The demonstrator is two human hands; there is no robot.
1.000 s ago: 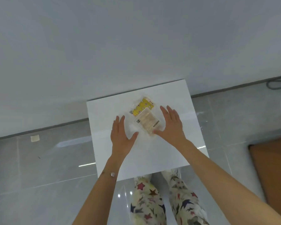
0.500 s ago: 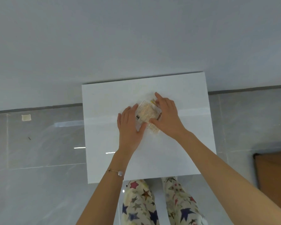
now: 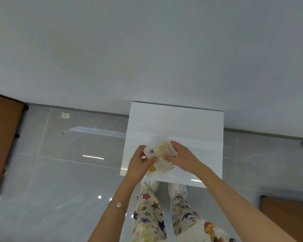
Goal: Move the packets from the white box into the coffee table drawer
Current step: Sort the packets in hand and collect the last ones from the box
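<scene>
Left hand [image 3: 140, 165]: fingers curled round the packets [image 3: 158, 149] (clear wrappers, one yellow corner).
Right hand [image 3: 184, 158]: fingers gripping the same packets.
White box [image 3: 182, 123]: beneath them.

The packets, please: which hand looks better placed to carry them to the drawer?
Probably the right hand: its fingers wrap the right edge of the packets with the thumb across the top. The left hand pinches only their left end. The drawer is not visible.
</scene>
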